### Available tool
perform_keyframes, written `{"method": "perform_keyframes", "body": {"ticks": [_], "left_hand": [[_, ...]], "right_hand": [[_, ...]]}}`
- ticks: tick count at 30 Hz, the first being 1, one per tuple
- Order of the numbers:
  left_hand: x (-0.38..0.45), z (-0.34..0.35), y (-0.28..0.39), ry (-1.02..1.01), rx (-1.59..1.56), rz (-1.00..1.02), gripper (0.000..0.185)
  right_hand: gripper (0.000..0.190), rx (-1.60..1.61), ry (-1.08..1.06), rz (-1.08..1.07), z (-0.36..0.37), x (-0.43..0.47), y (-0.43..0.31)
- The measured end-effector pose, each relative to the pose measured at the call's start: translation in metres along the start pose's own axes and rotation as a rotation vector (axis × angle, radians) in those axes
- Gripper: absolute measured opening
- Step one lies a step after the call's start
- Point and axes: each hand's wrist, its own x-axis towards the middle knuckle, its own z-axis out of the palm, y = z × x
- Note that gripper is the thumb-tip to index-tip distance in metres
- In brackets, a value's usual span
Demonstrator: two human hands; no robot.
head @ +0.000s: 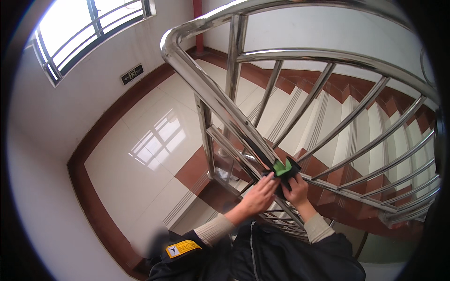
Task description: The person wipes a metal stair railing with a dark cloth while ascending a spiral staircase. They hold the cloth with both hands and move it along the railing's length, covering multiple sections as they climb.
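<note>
A black and green cloth (283,169) is wrapped over the stainless-steel handrail (228,105), its green side showing at the folded top. With fingers stretched along the rail, my left hand (258,195) presses the cloth from the left side. My right hand (297,189) grips the cloth on the right, thumb towards the rail. The two hands are close together, just in front of my body. Part of the rail under the cloth and hands is hidden.
Steel balusters (306,102) and a lower rail fence the stairs (323,119), which have grooved treads. To the left is a glossy tiled landing (140,133) with a red-brown border. A barred window (91,28) and an exit sign (132,74) are on the wall.
</note>
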Motion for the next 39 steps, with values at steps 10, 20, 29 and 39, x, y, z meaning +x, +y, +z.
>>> {"method": "perform_keyframes", "body": {"ticks": [10,20,29,39], "left_hand": [[0.017,-0.025,-0.036,0.062,0.071,0.111,0.055],[0.041,-0.129,-0.107,0.213,0.165,-0.100,0.049],[0.103,-0.273,-0.194,0.469,0.221,-0.442,0.061],[0.046,-0.184,-0.164,0.265,0.120,-0.240,0.064]], "right_hand": [[0.016,0.006,-0.052,0.042,0.006,0.037,-0.003],[0.019,0.337,-0.146,-0.138,0.035,0.204,-0.053],[0.017,0.499,-0.029,-0.180,0.099,0.410,-0.143],[0.020,0.289,-0.060,-0.188,0.072,0.298,-0.104]]}}
